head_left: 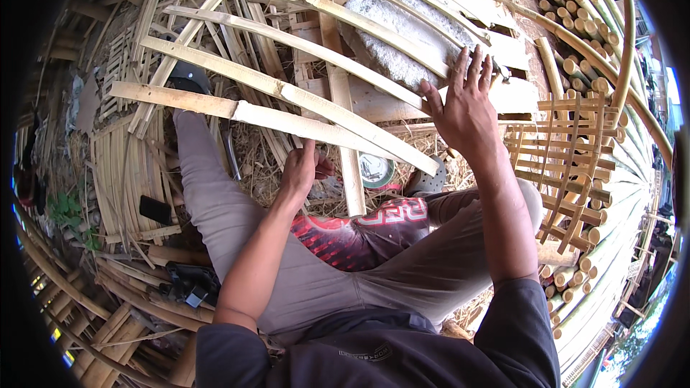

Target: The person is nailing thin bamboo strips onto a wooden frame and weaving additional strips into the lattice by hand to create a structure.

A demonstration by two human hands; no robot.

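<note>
Several long split-bamboo strips [309, 126] fan out in front of me, running from the upper left down toward the right. My left hand [300, 171] is under the nearest strip, its index finger stretched up to that strip's lower edge and the other fingers loosely curled around nothing visible. Fingers spread, my right hand [468, 104] lies at the right end of a farther strip [345, 68]; whether the palm presses on it is hidden. Just beyond that hand, a rough grey stone block [381, 57] sits on pale wooden boards [374, 104], with strips crossing over it.
A woven bamboo lattice [568, 165] leans at the right, near stacked bamboo poles [575, 3]. Between my legs are a round tin [375, 170] and a red-and-black printed cloth [359, 237]. A dark phone [154, 209] and a black bag-like object [192, 284] lie left.
</note>
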